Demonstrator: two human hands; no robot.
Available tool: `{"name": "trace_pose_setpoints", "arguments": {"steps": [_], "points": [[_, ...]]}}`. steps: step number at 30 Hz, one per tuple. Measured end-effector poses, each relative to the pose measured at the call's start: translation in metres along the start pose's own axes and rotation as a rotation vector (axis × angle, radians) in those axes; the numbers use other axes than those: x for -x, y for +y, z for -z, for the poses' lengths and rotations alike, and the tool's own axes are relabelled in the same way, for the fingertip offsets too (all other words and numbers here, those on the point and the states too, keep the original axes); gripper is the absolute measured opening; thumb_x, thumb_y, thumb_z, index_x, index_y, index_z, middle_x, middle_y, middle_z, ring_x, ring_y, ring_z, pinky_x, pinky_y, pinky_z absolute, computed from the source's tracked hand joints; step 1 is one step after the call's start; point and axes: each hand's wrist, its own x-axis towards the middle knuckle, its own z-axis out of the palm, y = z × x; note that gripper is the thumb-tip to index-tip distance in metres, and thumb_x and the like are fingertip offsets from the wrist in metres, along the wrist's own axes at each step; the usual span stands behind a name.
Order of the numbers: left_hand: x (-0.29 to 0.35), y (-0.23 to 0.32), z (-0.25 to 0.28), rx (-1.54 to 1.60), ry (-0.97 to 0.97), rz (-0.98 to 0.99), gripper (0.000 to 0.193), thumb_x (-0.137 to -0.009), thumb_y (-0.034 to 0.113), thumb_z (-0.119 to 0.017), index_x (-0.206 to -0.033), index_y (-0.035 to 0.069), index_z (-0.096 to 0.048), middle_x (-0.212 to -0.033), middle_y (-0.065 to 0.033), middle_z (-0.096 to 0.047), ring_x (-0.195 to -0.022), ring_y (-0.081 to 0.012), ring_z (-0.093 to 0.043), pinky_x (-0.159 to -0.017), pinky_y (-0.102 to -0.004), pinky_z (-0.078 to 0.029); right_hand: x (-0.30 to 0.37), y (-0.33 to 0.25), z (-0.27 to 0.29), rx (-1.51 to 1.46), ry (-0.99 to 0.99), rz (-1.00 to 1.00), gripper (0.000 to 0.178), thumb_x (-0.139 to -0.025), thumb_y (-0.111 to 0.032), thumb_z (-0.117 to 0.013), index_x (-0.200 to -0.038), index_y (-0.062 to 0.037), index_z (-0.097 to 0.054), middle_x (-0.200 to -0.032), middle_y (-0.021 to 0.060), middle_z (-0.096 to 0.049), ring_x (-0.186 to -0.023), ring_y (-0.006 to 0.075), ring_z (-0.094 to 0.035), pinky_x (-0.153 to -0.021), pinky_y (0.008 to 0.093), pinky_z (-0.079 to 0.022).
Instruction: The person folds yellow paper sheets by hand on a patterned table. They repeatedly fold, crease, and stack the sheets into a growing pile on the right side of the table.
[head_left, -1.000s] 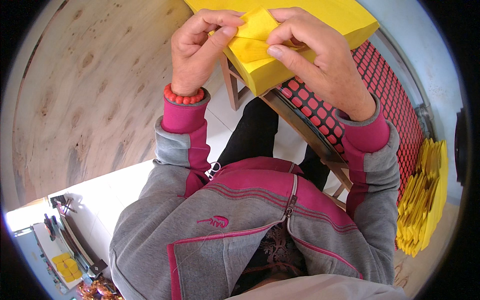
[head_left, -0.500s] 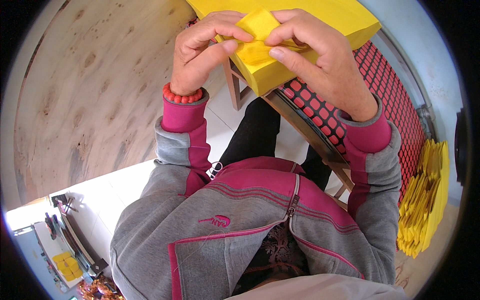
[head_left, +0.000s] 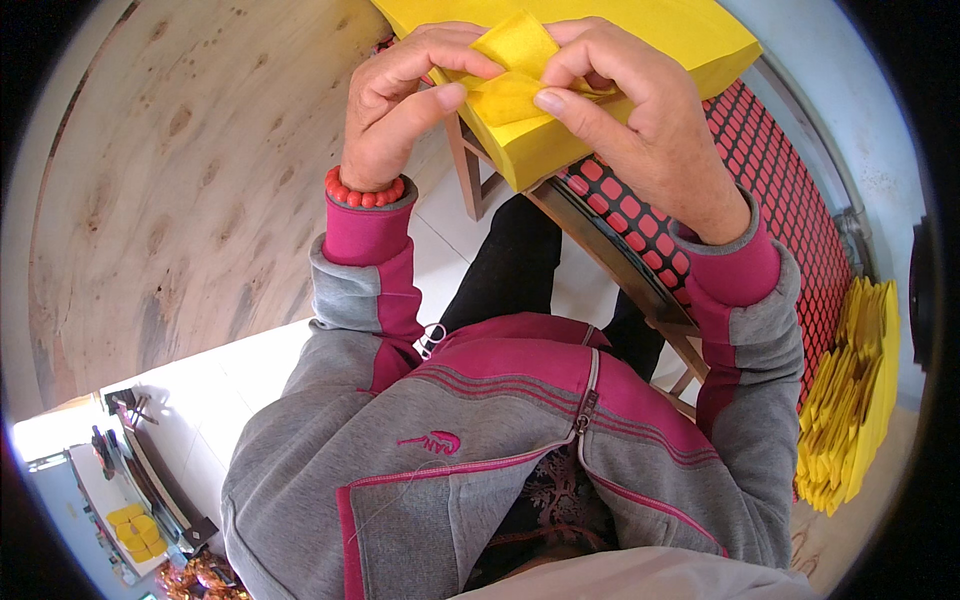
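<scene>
Between both hands is a small folded yellow piece, thin like paper or cloth (head_left: 518, 48), with one squarish flap standing up and a creased part below it. My left hand (head_left: 392, 115) pinches its left side, fingers bent over it and the thumb near the lower fold. My right hand (head_left: 650, 120) grips the right side, with the thumb and index finger close together at the crease. Just beneath the hands lies a large yellow block-shaped thing with folded edges (head_left: 535, 158). Some fingertips are hidden behind the small piece.
A red and black patterned surface (head_left: 765, 170) on a wooden frame extends to the right under the yellow block. A pile of folded yellow sheets (head_left: 850, 390) stands at its right end. A large wooden board (head_left: 180, 200) fills the left side. A pale blue wall (head_left: 870, 130) borders the right.
The right thumb and index finger have shifted slightly, and the fold between the hands has opened a little. The left hand has barely moved.
</scene>
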Motion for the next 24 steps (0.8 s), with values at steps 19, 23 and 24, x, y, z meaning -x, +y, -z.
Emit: {"name": "trace_pose_setpoints", "arguments": {"steps": [19, 23, 24], "points": [[0.001, 0.007, -0.014, 0.041, 0.155, 0.13, 0.009, -0.093, 0.003, -0.07, -0.101, 0.0, -0.069, -0.112, -0.0111, -0.071, -0.104, -0.0164, -0.065, -0.092, -0.0304, -0.05, -0.004, -0.004, 0.0, -0.166, 0.063, -0.073, 0.015, -0.088, -0.005, -0.072, -0.099, 0.0005, -0.064, -0.11, 0.0173, -0.065, -0.099, 0.0287, -0.065, -0.088, 0.0353, -0.051], [0.002, 0.008, -0.018, 0.096, 0.213, 0.172, 0.009, -0.096, 0.003, -0.067, -0.103, -0.001, -0.067, -0.111, -0.01, -0.071, -0.102, -0.0136, -0.065, -0.089, -0.0275, -0.051, -0.004, -0.002, 0.006, -0.081, 0.02, 0.022, 0.018, -0.085, -0.004, -0.075, -0.099, 0.0, -0.065, -0.104, 0.0186, -0.065, -0.101, 0.0343, -0.065, -0.087, 0.0384, -0.051], [0.002, 0.007, -0.018, 0.081, 0.205, 0.173, 0.01, -0.097, 0.003, -0.066, -0.106, -0.001, -0.066, -0.113, -0.0106, -0.07, -0.102, -0.0139, -0.065, -0.09, -0.0277, -0.051, -0.005, -0.002, 0.007, -0.043, 0.013, 0.057, 0.018, -0.085, -0.005, -0.075, -0.099, -0.0001, -0.065, -0.104, 0.0185, -0.064, -0.101, 0.0343, -0.065, -0.086, 0.0383, -0.051]]}}
